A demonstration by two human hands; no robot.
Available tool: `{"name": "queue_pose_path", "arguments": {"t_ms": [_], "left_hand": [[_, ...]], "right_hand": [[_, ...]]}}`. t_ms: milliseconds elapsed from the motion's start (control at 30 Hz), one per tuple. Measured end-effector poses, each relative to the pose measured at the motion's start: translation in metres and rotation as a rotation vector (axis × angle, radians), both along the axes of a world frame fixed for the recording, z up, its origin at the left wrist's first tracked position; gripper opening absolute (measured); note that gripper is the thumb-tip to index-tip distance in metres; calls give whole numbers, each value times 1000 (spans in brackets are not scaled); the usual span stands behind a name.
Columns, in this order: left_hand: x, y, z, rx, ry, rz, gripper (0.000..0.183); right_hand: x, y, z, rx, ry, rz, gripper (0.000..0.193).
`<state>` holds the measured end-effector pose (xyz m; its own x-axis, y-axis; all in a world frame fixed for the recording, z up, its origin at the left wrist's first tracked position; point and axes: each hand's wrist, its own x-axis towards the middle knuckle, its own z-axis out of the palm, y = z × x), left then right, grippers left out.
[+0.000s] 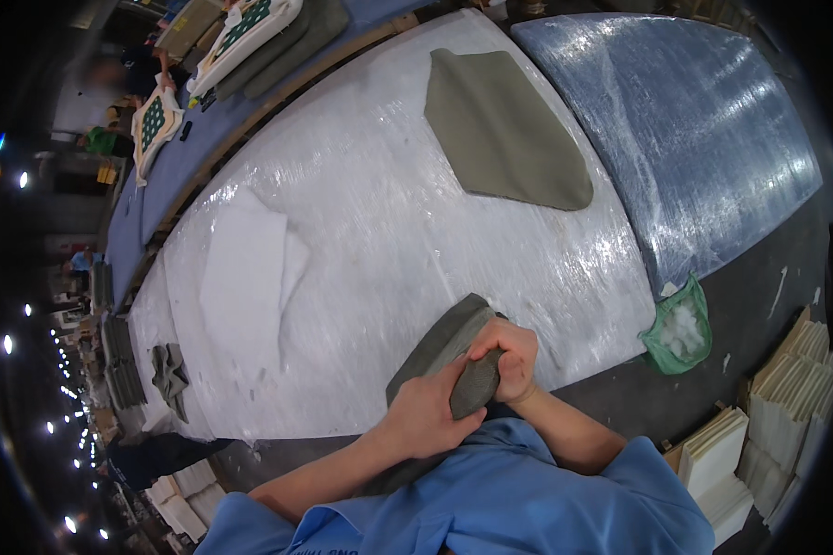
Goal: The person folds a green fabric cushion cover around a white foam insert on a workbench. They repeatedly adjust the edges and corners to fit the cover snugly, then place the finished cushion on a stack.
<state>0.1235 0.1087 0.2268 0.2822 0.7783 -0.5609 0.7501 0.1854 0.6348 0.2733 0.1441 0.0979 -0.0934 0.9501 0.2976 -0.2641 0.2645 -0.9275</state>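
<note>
Close to my body, at the near edge of the table, both hands grip a folded grey-green fabric piece (437,349). My left hand (426,414) closes on its bunched near part, thumb and fingers pressed into the cloth. My right hand (511,355) is wrapped round the same bunch from the right, fingers curled. The far end of the fabric rests on the table; whether anything is inside cannot be seen. Beyond it, a flat grey-green fabric panel (509,134) lies on the table. White padding sheets (243,287) lie stacked at the left.
Shiny plastic film covers the white table (361,213). A blue film-wrapped surface (685,139) adjoins it. A green bag of white stuffing (680,326) hangs at the right corner. Crumpled grey fabric (169,379) lies far left. Stacked white boards (717,462) stand at right. People work beyond.
</note>
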Motion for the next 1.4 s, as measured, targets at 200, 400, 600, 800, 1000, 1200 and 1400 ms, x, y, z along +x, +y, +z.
{"name": "queue_pose_path", "arguments": {"t_ms": [200,400,600,800,1000,1200,1400], "left_hand": [[-12,-24,-31,-127,-401,139,75],[-7,-39,-76,-206,-586,272,60],[4,-49,-122,-50,-512,276,53],[2,-40,-162,0,-501,310,46],[-9,-23,-187,-44,-513,352,44],[-19,-3,-224,-99,-445,390,45],[-32,7,-278,-132,-424,424,46]], "right_hand": [[15,-9,-15,-85,78,80,76],[28,-27,-23,-146,173,90,74],[34,-41,-44,-253,343,37,69],[37,-44,-58,-288,378,42,66],[24,-29,-86,-382,383,72,60],[12,-12,-123,-506,414,92,57],[-1,3,-151,-634,348,94,58]]}}
